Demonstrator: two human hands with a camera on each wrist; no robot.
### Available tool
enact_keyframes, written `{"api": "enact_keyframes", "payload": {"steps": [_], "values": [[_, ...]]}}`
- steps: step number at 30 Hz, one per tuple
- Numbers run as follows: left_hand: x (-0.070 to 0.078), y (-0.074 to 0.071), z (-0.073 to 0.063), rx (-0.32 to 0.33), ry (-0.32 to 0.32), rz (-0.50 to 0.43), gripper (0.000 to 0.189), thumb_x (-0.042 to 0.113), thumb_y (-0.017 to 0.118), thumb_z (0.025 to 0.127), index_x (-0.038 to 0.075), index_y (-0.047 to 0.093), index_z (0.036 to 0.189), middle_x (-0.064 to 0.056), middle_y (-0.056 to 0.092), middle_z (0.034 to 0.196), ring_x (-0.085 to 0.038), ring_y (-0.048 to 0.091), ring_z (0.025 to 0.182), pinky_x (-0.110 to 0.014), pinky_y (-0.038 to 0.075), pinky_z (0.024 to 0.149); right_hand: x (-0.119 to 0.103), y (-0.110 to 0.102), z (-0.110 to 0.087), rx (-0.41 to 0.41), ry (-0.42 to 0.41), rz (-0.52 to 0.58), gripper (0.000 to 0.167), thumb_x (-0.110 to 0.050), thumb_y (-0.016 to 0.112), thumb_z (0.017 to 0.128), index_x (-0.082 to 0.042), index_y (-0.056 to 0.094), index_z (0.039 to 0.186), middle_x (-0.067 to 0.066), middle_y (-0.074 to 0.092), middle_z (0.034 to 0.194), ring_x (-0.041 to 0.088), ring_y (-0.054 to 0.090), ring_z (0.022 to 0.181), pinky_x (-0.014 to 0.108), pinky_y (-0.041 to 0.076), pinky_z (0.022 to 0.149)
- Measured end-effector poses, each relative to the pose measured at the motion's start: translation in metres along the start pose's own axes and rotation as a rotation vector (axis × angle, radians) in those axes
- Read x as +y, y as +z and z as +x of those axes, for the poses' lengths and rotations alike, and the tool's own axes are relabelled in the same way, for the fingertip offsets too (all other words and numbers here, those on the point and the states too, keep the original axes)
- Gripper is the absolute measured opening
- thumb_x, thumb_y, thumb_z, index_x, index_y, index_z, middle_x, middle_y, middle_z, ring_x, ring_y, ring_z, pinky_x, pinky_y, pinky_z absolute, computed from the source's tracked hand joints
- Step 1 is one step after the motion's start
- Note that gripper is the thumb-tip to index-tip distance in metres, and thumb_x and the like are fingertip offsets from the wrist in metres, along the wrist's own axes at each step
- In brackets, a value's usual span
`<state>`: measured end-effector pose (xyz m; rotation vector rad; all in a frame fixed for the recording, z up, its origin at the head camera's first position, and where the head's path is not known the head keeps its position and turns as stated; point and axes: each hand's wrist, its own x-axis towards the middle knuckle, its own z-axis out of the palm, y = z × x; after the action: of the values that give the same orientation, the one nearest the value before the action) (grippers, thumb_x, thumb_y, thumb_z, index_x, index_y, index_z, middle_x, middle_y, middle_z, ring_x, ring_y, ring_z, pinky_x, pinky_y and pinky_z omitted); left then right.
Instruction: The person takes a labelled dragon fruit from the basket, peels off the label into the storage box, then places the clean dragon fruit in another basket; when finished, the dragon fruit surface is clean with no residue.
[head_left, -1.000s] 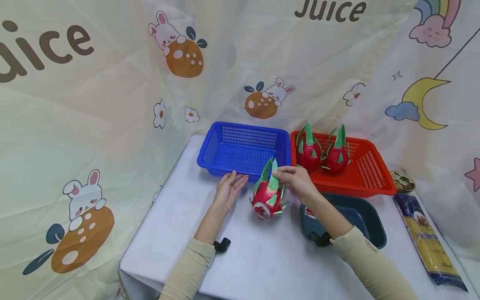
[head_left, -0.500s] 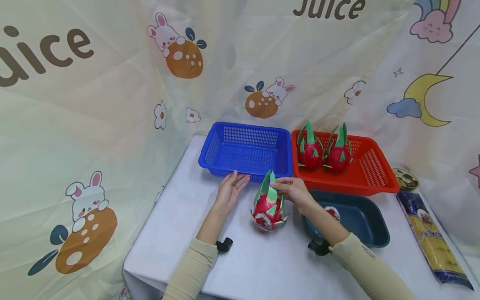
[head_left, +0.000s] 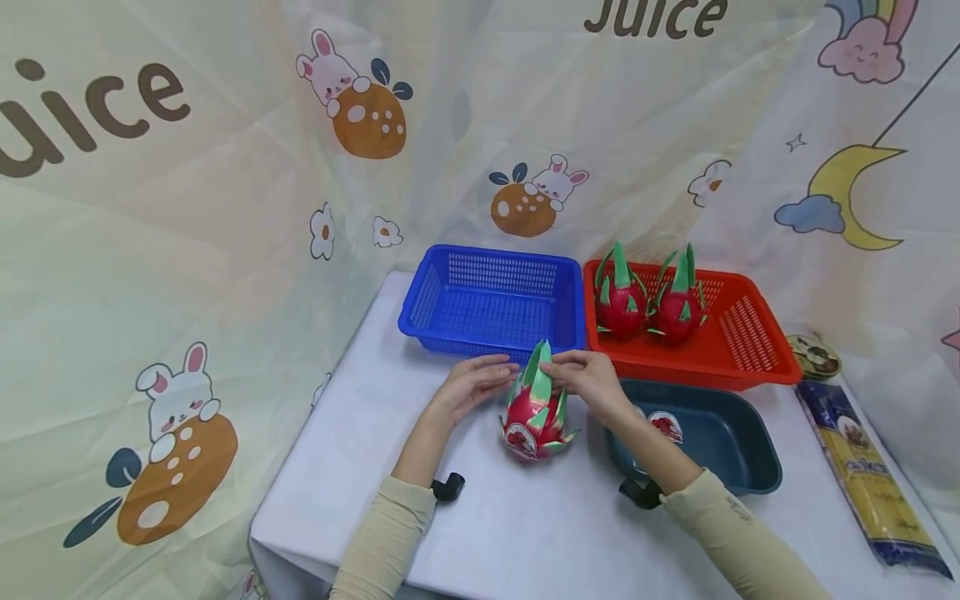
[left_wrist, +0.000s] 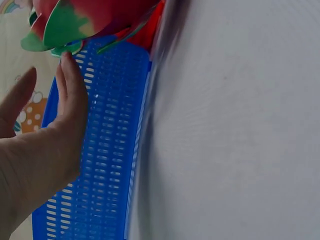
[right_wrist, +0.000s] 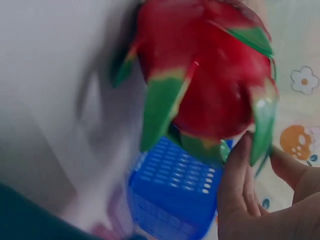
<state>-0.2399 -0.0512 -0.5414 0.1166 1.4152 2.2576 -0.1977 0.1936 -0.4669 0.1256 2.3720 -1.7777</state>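
Pinching the dragon fruit (head_left: 531, 421) by its leaves (head_left: 538, 385) with our right hand (head_left: 591, 380), we best steady its left side with our loose-fingered left hand (head_left: 472, 385).

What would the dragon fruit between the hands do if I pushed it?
Once released, the dragon fruit would probably roll or tip, because it looks round. Its green leaves look thin, so they might bend. Its glossy skin may feel slippery.
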Motion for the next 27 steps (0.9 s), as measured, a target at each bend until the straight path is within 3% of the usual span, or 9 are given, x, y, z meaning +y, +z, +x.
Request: {"api": "enact_keyframes", "payload": {"steps": [4,9,12,17,23,27], "values": [[0.001,-0.001,-0.001,-0.077,-0.008,0.134,0.041,0.006,0.071,0.098,-0.003,0.063,0.137,-0.019,0.071,0.130,-0.025,0.071,0.116,-0.039,0.055,0.104,-0.007,-0.009,-0.012,0.084,-0.072,-0.007,0.050,-0.032,0.079,0.096,0.000,0.067,0.132,0.016,0.078,0.109,0.025,0.078,0.094,0.038,0.063,0.086],[0.002,-0.004,-0.005,-0.161,0.004,0.270,0.040,0.003,0.074,0.094,-0.001,0.068,0.133,-0.013,0.075,0.121,-0.022,0.073,0.113,-0.036,0.058,0.099,-0.006,-0.019,-0.035,0.217,-0.161,0.069,0.051,-0.031,0.081,0.094,-0.003,0.066,0.134,0.017,0.076,0.112,0.021,0.078,0.093,0.026,0.062,0.081],[0.002,-0.004,-0.007,-0.191,0.006,0.261,0.039,-0.002,0.073,0.093,-0.002,0.069,0.132,-0.011,0.077,0.115,-0.020,0.073,0.106,-0.035,0.059,0.095,-0.001,-0.018,-0.050,0.227,-0.245,0.082,0.046,-0.029,0.081,0.094,-0.003,0.069,0.130,0.019,0.076,0.112,0.023,0.078,0.091,0.024,0.061,0.083],[0.000,-0.002,-0.007,-0.178,-0.013,0.216,0.033,-0.009,0.070,0.090,-0.004,0.073,0.122,-0.004,0.078,0.101,-0.015,0.073,0.093,-0.030,0.062,0.084,0.012,-0.007,-0.071,0.221,-0.344,-0.046,0.035,-0.022,0.082,0.093,-0.005,0.074,0.122,0.013,0.078,0.107,0.020,0.076,0.091,0.017,0.058,0.083],[0.002,0.005,-0.008,-0.134,-0.052,0.082,0.029,-0.012,0.064,0.092,0.006,0.078,0.111,-0.001,0.079,0.094,-0.010,0.074,0.085,-0.025,0.061,0.075,0.028,0.006,-0.083,0.153,-0.321,-0.059,0.031,-0.016,0.083,0.091,-0.005,0.075,0.119,0.010,0.078,0.107,0.024,0.075,0.097,0.017,0.058,0.084],[0.003,0.009,-0.009,-0.098,-0.028,0.054,0.027,-0.011,0.067,0.090,0.000,0.077,0.113,-0.002,0.079,0.097,-0.011,0.075,0.084,-0.025,0.061,0.073,0.039,0.014,-0.087,0.152,-0.305,-0.046,0.028,-0.017,0.084,0.091,-0.007,0.076,0.115,0.008,0.078,0.104,0.022,0.076,0.094,0.019,0.059,0.083]]}}
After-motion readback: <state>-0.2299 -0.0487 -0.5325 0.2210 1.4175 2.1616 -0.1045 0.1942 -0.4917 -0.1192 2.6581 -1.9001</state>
